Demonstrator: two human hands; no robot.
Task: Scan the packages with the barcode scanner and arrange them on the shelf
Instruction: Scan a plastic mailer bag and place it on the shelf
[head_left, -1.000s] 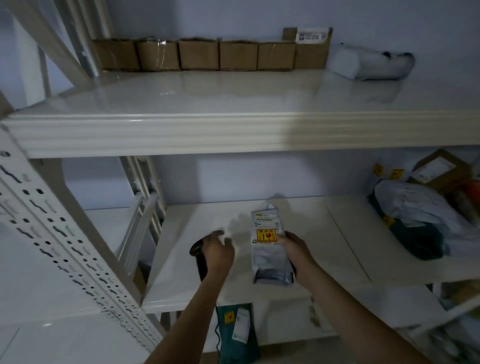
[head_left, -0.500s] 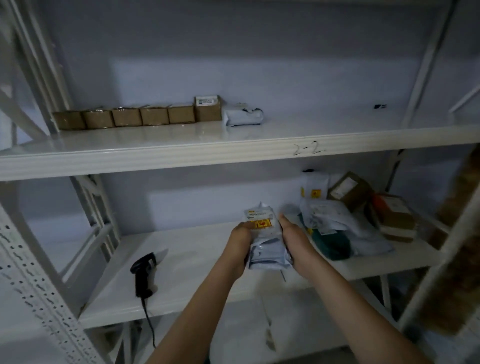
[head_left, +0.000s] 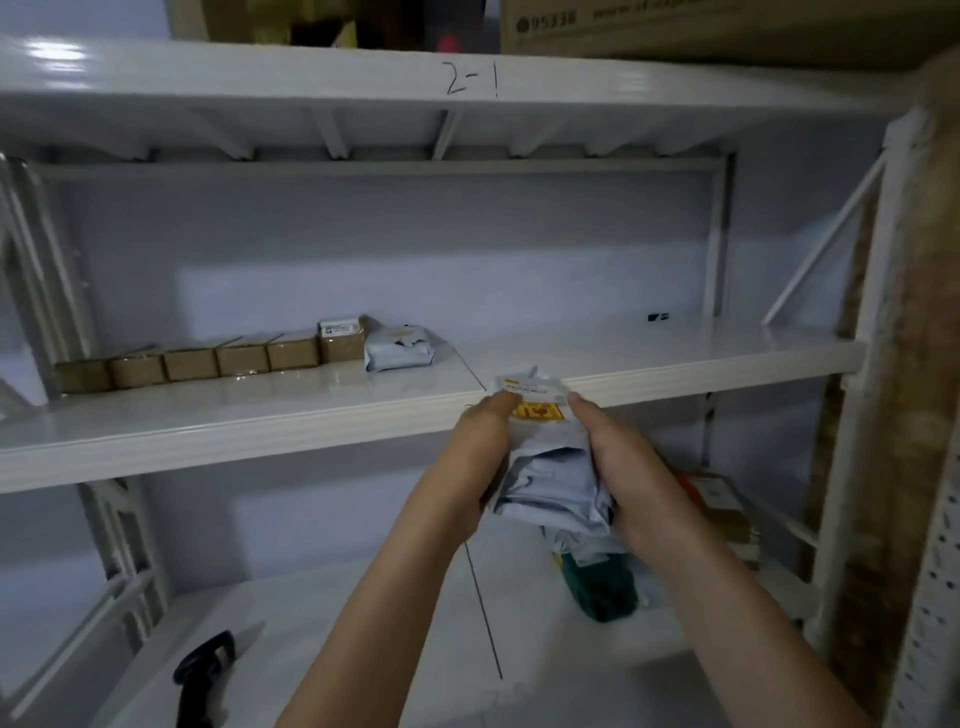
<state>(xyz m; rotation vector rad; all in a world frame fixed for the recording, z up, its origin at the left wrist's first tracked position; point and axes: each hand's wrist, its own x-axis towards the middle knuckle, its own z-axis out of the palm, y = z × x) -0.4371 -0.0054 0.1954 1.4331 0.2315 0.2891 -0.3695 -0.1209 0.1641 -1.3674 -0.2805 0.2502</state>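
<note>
Both hands hold the crumpled pale-grey plastic mailer bag (head_left: 553, 467) upright in front of the white metal shelf edge (head_left: 234, 431). The left hand (head_left: 475, 467) and right hand (head_left: 623, 467) clasp its sides, fingers curled round it, fingertips (head_left: 506, 399) pinching beside the yellow sticker near its top. It looks light and soft, its film slick and creased, so it likely sags unless held by both flanks as now. Beyond the fingertips, on the glossy shelf, stand a row of small stiff brown cardboard boxes (head_left: 208, 361) and a similar grey pouch (head_left: 399, 349). Below the wrists lies the black handheld barcode scanner (head_left: 202, 675).
</note>
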